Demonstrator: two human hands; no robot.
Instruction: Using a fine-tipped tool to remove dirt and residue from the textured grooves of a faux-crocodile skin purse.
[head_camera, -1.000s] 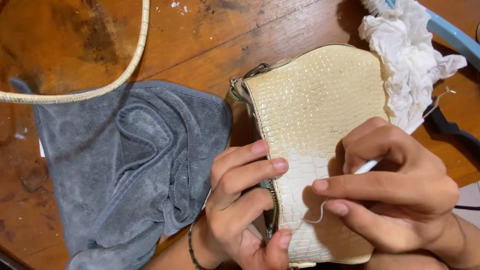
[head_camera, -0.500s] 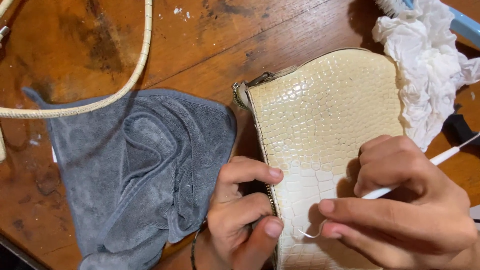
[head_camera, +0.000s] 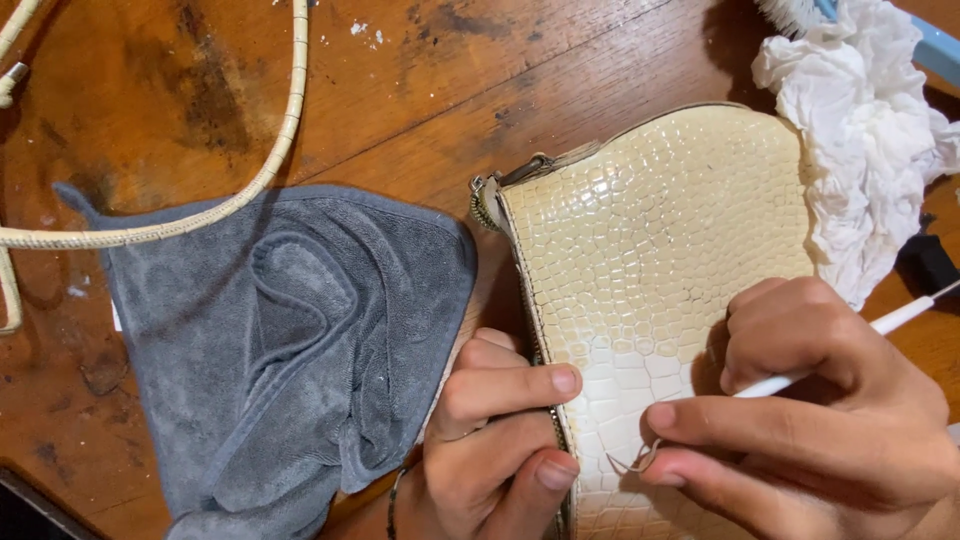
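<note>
Pinching a thin white-handled tool (head_camera: 830, 360) with a fine wire loop at its tip, your right hand (head_camera: 820, 420) rests on the cream bag (head_camera: 660, 260), fingers closed tight round the handle. Your left hand (head_camera: 495, 440) curls its fingers against the bag's zipper edge, steadying it. The bag lies flat on the worn wooden table (head_camera: 400, 90), glossy and scale-embossed. Left of it a soft grey cloth (head_camera: 280, 340) lies rumpled under a woven cream strap (head_camera: 290, 100). Beyond, crumpled white tissue (head_camera: 870, 150).

Warm bright light, sharp focus, soft shadows.
</note>
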